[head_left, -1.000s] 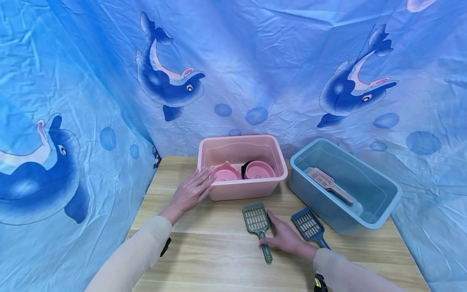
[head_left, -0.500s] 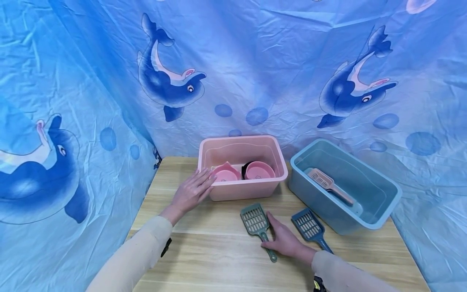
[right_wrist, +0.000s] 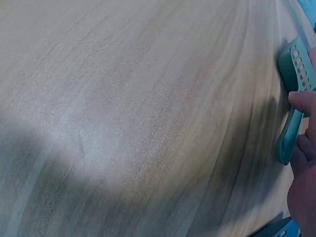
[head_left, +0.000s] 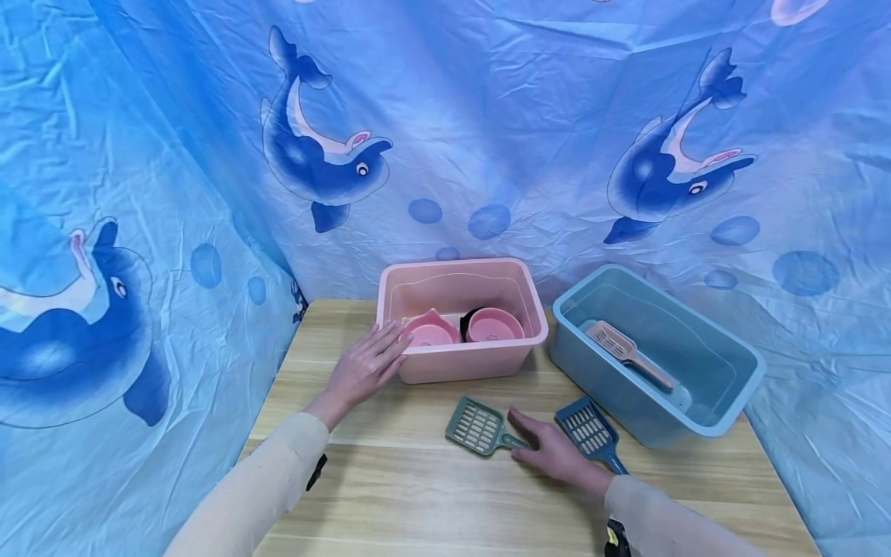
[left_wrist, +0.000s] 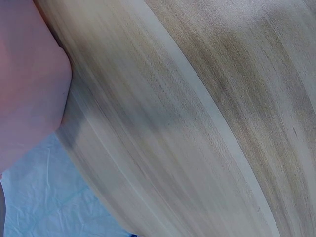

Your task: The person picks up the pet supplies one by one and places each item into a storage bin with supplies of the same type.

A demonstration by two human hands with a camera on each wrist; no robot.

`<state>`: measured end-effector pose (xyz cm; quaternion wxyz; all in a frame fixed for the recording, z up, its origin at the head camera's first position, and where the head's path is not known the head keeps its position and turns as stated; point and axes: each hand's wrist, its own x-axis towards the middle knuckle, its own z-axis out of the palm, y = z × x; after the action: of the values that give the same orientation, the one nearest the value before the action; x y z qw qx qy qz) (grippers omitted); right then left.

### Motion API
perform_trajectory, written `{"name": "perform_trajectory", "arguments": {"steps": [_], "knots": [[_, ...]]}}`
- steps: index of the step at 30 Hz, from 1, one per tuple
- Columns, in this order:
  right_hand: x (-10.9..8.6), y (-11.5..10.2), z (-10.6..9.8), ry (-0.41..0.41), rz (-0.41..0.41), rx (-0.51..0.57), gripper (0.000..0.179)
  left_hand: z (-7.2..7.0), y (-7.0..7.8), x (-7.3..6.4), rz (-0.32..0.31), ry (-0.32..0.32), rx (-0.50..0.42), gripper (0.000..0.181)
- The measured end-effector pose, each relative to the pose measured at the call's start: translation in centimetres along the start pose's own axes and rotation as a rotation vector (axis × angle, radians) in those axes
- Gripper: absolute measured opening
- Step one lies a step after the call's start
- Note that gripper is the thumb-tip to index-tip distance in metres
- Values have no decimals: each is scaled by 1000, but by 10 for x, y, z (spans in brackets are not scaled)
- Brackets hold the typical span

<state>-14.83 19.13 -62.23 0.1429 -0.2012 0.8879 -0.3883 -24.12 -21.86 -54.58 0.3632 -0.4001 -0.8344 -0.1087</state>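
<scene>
My right hand (head_left: pixel 553 449) grips the handle of a green litter scoop (head_left: pixel 476 425), whose slotted head points left over the wooden table. In the right wrist view, the thumb lies across the scoop's handle (right_wrist: pixel 290 131), with fingers on its other side. My left hand (head_left: pixel 363 367) rests with straight fingers on the front left corner of a pink bin (head_left: pixel 466 365). Inside that bin are a cat-eared pink bowl (head_left: pixel 431 333) and a round pink bowl (head_left: pixel 495 325), with something black beside the round one. The left wrist view shows the pink bin's side (left_wrist: pixel 29 84) but not the fingers.
A blue bin (head_left: pixel 592 371) stands angled at the right, holding a pale pink scoop (head_left: pixel 612 340) with a darker one partly under it. Beside its front wall lies a blue litter scoop (head_left: pixel 588 429). A dolphin-printed cloth (head_left: pixel 445 139) hangs behind the table (head_left: pixel 390 495).
The green scoop has turned counterclockwise, its head swinging left and toward me and its handle moving into my right hand. That hand shifted slightly right. My left hand has stayed put.
</scene>
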Motion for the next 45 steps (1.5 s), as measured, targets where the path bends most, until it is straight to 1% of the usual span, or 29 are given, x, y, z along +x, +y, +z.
{"name": "perform_trajectory", "arguments": {"steps": [3,8,13,17,20,24,27,30,34,38,41,42,43,45], "knots": [[0,0,-3,-10,20,21,70,-1,0,1,3,3,-2,45],[0,2,-6,-18,33,5,65,-1,1,2,7,5,-2,44],[-3,6,-8,-22,-8,-48,64,0,1,3,-3,-5,10,43],[-5,8,-7,4,-57,-104,56,0,1,1,-12,-6,34,43],[-4,8,-6,29,-86,-135,49,-1,1,1,-10,-9,31,43],[-4,7,-8,46,-91,-152,44,-1,0,0,-4,-17,24,45],[-4,3,-12,45,-94,-150,43,-2,0,0,-4,-26,24,47],[-4,-3,-21,32,-92,-134,42,-3,0,0,-7,-36,21,50],[-3,-15,-39,20,-103,-131,43,-4,0,1,-11,-44,17,52],[-6,-29,-59,26,-150,-177,43,-4,1,1,-16,-49,22,54],[-12,-42,-78,35,-204,-214,43,-4,2,1,-15,-45,31,44],[-14,-47,-84,41,-224,-221,42,-4,2,1,-16,-44,37,43],[-15,-52,-91,48,-244,-227,42,-4,1,1,-15,-39,39,46],[-18,-63,-105,58,-271,-225,42,-4,1,1,-16,-32,40,57]]}}
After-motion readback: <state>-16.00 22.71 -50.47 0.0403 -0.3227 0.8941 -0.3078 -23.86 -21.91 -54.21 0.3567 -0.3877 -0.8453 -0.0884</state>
